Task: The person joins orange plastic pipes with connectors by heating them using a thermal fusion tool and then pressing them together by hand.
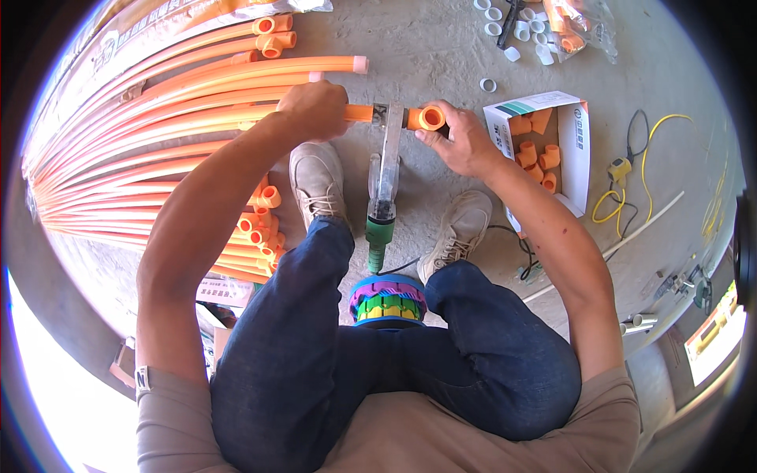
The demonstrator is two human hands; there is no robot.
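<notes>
My left hand [312, 110] is closed around an orange pipe [359, 113], whose end meets the dark head of a pipe-heating tool [389, 138] standing between my shoes, its green handle [379, 236] lower down. My right hand [461, 142] grips an orange elbow or tee fitting [430, 118] against the other side of that head, its round opening facing up. I cannot tell how far either piece sits into the head.
Long orange pipes [126, 181] with fittings lie at left. A box [578, 158] of orange fittings sits at right beside a yellow cord [662, 158]; white rings [489, 85] and bagged fittings [576, 31] lie beyond. A colourful stool [388, 303] is beneath me.
</notes>
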